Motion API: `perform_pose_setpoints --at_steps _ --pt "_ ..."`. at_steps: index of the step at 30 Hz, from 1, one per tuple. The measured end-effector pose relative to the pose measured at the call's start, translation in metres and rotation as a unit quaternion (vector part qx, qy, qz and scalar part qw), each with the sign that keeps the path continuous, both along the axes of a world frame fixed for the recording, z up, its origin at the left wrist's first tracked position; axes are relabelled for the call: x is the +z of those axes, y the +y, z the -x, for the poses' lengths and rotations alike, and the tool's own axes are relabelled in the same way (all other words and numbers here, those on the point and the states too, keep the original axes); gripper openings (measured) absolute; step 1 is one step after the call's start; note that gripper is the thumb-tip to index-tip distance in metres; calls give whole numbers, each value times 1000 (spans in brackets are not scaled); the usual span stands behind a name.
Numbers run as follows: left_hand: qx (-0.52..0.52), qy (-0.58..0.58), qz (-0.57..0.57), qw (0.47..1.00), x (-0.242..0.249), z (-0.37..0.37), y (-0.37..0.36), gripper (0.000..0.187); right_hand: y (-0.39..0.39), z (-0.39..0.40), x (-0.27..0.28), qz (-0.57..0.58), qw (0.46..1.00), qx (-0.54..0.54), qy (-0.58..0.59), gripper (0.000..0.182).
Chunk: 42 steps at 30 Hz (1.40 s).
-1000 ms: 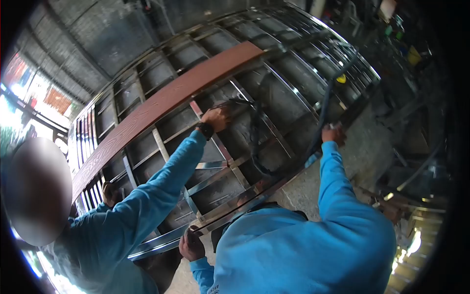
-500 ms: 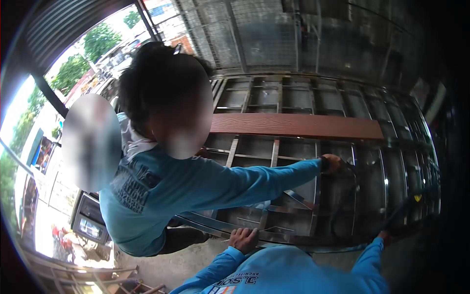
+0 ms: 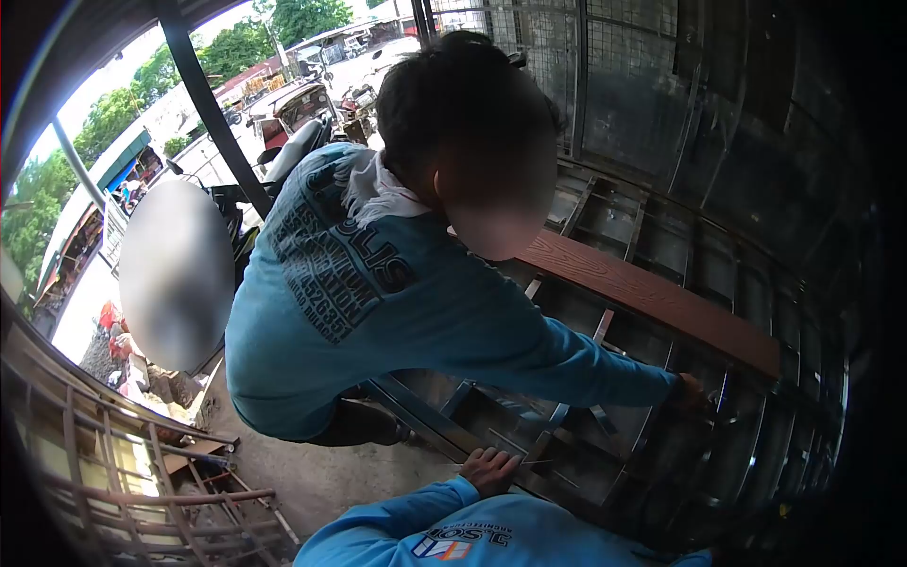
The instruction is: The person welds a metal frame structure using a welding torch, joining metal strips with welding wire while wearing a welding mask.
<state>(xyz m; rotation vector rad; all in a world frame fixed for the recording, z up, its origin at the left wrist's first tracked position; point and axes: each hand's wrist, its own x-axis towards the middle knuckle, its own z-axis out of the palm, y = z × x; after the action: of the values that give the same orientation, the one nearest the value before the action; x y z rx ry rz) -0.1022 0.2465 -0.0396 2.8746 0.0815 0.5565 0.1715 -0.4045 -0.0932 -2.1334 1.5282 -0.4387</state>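
My left hand (image 3: 491,471) lies on the near edge of a large metal frame (image 3: 444,427), its fingers curled over the bar. A thin light rod (image 3: 540,462) sticks out beside those fingers. I cannot see my right hand; only part of its blue sleeve shows at the bottom edge. Across the frame's bars lies a reddish-brown wood-grain plank (image 3: 652,300). A co-worker in a blue shirt (image 3: 378,312) bends over the frame. That person's outstretched hand (image 3: 693,391) is low among the bars, and what it holds is too dark to make out.
Rusty metal grating (image 3: 142,463) stands at lower left on the concrete floor (image 3: 283,463). A dark post (image 3: 213,104) rises behind the co-worker, with a motorcycle (image 3: 298,151) beyond it. Mesh and sheet panels (image 3: 642,85) close off the back.
My view has turned left and tilted, so the frame and plank now slant down to the right. My right hand has left the view. My left hand stays on the frame's edge.
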Motion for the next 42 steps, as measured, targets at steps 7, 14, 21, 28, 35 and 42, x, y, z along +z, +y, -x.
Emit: perform_pose_setpoints --at_steps 7,14,21,28,35,42 --pt "-18 81 0 997 -17 6 13 45 -9 4 0 -8 1000 -9 -12 68" --pt "-42 104 8 994 -17 8 23 43 -33 47 -17 -32 992 -123 -8 67" --pt "-60 33 -47 997 -55 12 43 41 -20 66 -3 -101 969 -215 -68 67" --pt "-29 15 -27 999 -32 3 20 36 -21 70 1 -121 962 -243 -18 56" --pt "-3 25 20 999 -7 -5 6 26 -46 73 -13 -64 984 -164 -29 56" --pt "-11 25 54 998 15 -7 7 28 -45 68 -9 -49 994 -83 -47 55"
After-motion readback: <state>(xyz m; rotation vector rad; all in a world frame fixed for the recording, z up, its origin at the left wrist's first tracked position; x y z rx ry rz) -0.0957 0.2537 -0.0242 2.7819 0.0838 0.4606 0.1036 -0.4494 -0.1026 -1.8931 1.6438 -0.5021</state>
